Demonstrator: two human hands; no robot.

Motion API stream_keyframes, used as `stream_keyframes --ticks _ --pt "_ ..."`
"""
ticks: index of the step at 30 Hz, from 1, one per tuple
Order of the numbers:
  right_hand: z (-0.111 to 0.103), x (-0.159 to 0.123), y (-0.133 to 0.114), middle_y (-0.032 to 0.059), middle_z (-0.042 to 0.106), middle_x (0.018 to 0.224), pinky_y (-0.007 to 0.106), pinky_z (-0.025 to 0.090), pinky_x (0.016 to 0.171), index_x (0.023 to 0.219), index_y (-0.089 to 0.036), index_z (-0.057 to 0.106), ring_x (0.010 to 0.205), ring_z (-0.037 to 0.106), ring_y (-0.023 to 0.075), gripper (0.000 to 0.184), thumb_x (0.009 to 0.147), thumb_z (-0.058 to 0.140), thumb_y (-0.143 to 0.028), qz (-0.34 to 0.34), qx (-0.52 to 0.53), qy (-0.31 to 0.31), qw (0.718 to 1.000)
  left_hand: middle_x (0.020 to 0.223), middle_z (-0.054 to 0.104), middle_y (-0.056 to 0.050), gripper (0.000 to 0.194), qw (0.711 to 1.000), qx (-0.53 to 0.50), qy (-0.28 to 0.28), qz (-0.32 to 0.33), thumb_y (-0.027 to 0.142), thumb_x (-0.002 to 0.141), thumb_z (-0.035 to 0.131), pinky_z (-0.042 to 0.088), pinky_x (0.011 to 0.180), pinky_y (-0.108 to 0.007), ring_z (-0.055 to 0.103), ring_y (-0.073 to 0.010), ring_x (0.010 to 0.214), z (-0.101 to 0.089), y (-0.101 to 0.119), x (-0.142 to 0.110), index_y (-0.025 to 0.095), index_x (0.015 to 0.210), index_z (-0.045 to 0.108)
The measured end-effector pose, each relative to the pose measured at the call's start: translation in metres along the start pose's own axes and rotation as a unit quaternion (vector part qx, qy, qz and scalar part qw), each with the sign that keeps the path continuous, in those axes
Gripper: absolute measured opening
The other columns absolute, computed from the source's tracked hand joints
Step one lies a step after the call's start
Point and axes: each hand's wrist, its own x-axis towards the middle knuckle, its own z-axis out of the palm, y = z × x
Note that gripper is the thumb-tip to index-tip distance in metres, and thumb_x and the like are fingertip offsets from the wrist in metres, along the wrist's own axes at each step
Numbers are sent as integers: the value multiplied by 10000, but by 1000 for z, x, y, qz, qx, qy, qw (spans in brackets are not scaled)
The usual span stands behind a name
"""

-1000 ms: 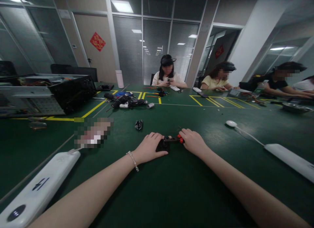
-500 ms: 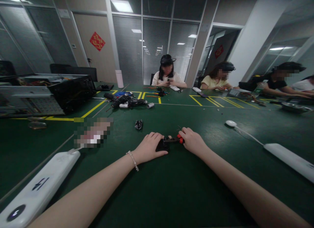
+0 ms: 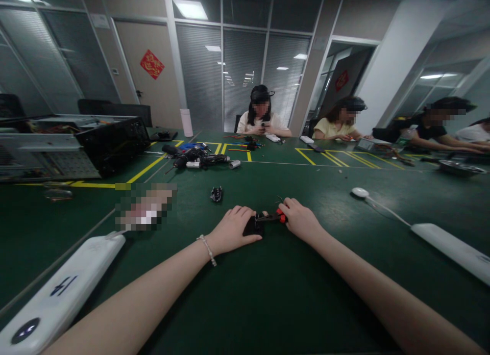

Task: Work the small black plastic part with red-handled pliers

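Note:
Near the middle of the green table [image 3: 245, 294], my left hand [image 3: 235, 230] is closed on a small black box-like part [image 3: 253, 226], fingers over its far side and thumb along the near side. My right hand [image 3: 300, 218] grips red-handled pliers [image 3: 282, 216]. Their dark jaws point left and reach the right side of the black part; whether they bite on something there is too small to tell. A small black-and-silver piece [image 3: 216, 194] lies beyond my left hand.
A computer case [image 3: 111, 148] stands at the left. Beyond my hands lies a heap of black cables and parts [image 3: 199, 156]. White power banks [image 3: 451, 248] [image 3: 65, 294] flank my arms, the right one wired to a white mouse-like piece [image 3: 360, 193]. Several people sit across the table.
Almost nothing differs: both hands, the black part and the pliers keep their places.

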Motion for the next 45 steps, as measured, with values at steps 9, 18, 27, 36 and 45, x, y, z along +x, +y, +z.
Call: stream_keyframes --ticks 9,18,27,36,45 --pt "1 0 1 105 522 1008 269 443 681 969 -164 540 891 481 198 336 658 465 -60 -2 18 -1 1000 1219 462 -57 623 999 -40 0 -22 564 687 569 370 873 -403 417 -262 1077 -1 -4 2 217 1183 422" --pt "-1 1 0 94 545 1000 272 444 706 975 -159 537 887 484 195 355 645 471 -46 -3 24 -6 1000 1145 512 -43 587 998 -61 -7 -33 549 684 580 396 841 -391 437 -250 1050 -2 -3 2 227 1156 446" --pt "-1 1 0 98 547 988 275 444 703 985 -150 538 882 488 197 340 663 472 -66 9 15 -22 1000 1140 514 -49 556 998 -53 4 -22 540 695 577 379 858 -398 439 -255 1044 0 -4 1 225 1136 457" --pt "1 2 2 94 544 1009 280 446 721 1007 -155 535 908 485 201 372 652 473 -64 -10 21 -25 999 1166 498 -50 563 999 -45 -3 -17 549 712 552 379 860 -400 422 -254 1061 -2 -3 2 221 1155 438" --pt "0 2 1 99 548 1016 278 457 685 1016 -157 528 893 500 197 368 663 471 -72 7 26 -28 999 1177 487 -50 570 999 -40 -11 -19 565 721 529 378 867 -406 415 -250 1070 -2 -2 1 223 1166 428"
